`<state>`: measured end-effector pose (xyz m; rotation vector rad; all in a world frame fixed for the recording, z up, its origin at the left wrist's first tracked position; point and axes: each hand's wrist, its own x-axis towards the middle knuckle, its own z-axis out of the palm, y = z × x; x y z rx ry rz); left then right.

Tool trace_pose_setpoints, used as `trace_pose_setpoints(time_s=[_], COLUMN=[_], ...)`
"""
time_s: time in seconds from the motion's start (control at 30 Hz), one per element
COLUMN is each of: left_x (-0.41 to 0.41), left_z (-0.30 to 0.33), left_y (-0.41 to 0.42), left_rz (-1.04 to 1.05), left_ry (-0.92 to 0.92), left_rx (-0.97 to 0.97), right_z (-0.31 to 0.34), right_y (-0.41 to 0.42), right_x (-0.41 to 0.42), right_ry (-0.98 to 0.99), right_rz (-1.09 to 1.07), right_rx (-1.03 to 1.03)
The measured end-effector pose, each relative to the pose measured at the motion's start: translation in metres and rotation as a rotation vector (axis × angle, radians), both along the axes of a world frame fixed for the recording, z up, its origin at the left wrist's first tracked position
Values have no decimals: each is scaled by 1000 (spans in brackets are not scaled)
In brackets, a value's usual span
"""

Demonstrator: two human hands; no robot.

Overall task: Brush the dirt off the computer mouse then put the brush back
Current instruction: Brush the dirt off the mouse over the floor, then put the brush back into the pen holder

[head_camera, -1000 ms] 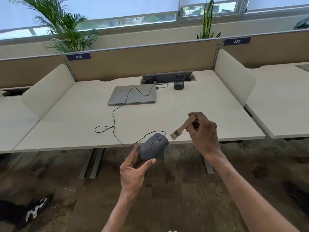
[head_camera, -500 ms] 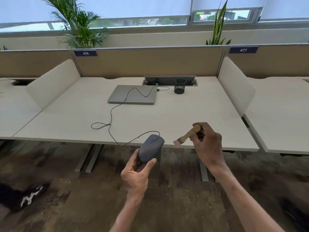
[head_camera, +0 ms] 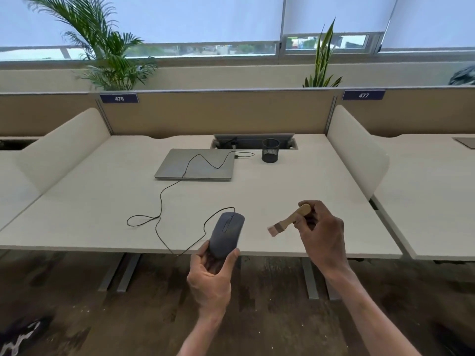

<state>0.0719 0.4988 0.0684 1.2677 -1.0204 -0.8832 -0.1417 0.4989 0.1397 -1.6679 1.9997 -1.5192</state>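
You're gripping the dark grey wired computer mouse (head_camera: 226,235) in your left hand (head_camera: 209,276) over the desk's near edge, your right hand (head_camera: 321,231) pinching the small wooden-handled brush (head_camera: 289,220) just beside it, bristles apart from it; put-back's looking outstanding, brushing progress unclear.

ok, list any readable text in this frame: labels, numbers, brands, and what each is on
"476" on the dark blue plate at the top of the tan desk partition, left side.
"477" on the matching dark blue plate on the partition, right side.
No brand or marking can be read on the grey corded mouse, the silver closed laptop, the wooden-handled brush or the black mesh pen cup.
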Motion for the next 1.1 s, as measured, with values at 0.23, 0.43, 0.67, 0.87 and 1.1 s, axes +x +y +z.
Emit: trace_pose_setpoints(time_s=[0.23,0.43,0.67,0.87,1.1], left_x=[-7,-12,-32,-62,-114], left_z=[3,-1,-6,-9,-25], left_y=[-48,-80,-110,-134,-177], left_rz=[-68,-72,-29,-1,74], left_ry=[-9,-68,-85,-85,-65], left_rx=[-28,-33,-15,-12,26], right_z=[11,10,6,0,-5], right_y=[-39,-64,-96,-136,-215], right_x=[5,4,-14,-42,-102], right_ry=[33,55,62,59,21], right_rz=[-53,-82,-89,-45,28], right_rx=[-26,-61,-72,-74,-86])
